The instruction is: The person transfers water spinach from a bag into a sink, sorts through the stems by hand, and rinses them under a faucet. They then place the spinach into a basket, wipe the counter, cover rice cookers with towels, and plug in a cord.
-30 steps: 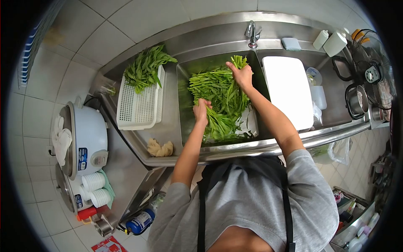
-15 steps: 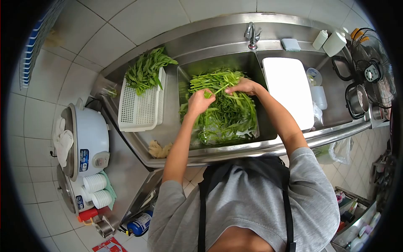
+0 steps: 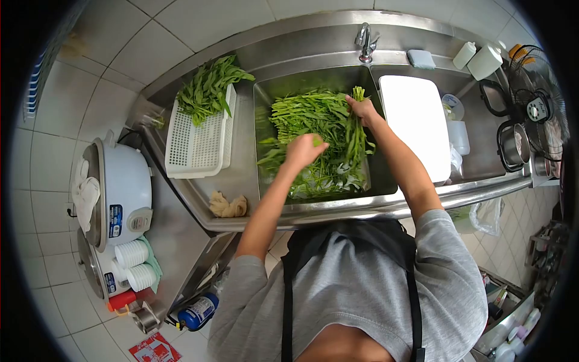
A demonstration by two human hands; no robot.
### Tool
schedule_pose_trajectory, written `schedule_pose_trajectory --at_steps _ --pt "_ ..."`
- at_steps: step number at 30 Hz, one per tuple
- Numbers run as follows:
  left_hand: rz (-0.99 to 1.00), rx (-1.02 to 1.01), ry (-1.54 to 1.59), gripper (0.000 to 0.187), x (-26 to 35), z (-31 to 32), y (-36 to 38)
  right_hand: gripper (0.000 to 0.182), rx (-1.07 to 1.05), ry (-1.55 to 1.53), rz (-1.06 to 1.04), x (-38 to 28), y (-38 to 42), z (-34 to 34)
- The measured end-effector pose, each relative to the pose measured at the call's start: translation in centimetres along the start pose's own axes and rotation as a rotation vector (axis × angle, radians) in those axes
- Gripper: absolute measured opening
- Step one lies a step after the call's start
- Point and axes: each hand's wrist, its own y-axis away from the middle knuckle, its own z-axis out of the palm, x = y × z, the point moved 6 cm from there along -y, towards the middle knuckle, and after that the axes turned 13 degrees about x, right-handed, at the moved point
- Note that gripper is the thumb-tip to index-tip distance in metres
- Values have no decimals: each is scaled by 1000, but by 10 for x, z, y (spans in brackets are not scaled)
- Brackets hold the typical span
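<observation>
My right hand (image 3: 362,110) is closed round a bunch of water spinach (image 3: 356,136), its cut stems sticking up above the fingers and its leaves hanging down. Left of it, my left hand (image 3: 306,151) is pinched, with a bit of green showing at the fingertips. Both hands are over the left sink basin (image 3: 262,99). Below them lies a heap of loose water spinach (image 3: 301,111), stems mostly at the back left and leaves towards the front. More leafy greens (image 3: 211,87) rest on the back end of a white perforated basket (image 3: 196,142) on the left drainboard.
A white board (image 3: 416,127) covers part of the right basin, beside plastic containers (image 3: 458,139). Behind the basins stands a faucet (image 3: 365,42). A beige cloth (image 3: 228,205) lies at the front left edge. Rice cookers (image 3: 123,187) stand left, a fan (image 3: 540,108) right.
My right hand has shifted slightly up and right, and its bunch now stands more upright. My left hand has moved right and down, away from the bunch. The view has shifted slightly.
</observation>
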Motion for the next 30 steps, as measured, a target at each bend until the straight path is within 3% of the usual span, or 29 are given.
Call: schedule_pose_trajectory --at_steps 2,4,7,10,11,14,18,23,26,27,30 --pt "39 -8 42 34 27 17 -2 47 77 13 -39 -4 8 16" --pt "95 154 -51 34 30 39 -12 56 131 21 -42 -10 26 26" --pt "75 192 -142 35 24 43 -21 59 196 39 -70 -9 26 33" --pt "0 61 -22 35 13 27 -26 43 187 37 -183 -19 29 24" --pt "-19 24 79 34 13 18 -26 46 111 15 -282 -28 30 23" --pt "-62 -87 296 26 -2 9 -32 44 -164 -175 -246 -65 77 9" --pt "-63 -127 360 24 0 -11 -30 41 -378 -147 -248 -64 67 17" --pt "-46 -72 372 21 -12 -1 -35 30 -398 -61 -273 -69 74 21" --pt "-343 107 590 19 -32 -6 -37 30 -285 -122 -343 -75 83 18" --pt "-450 152 812 20 -38 -4 -35 31 -218 -152 -353 -74 84 18" --pt "-606 300 1052 23 -69 -2 -28 35 -103 -54 -258 -71 81 4"
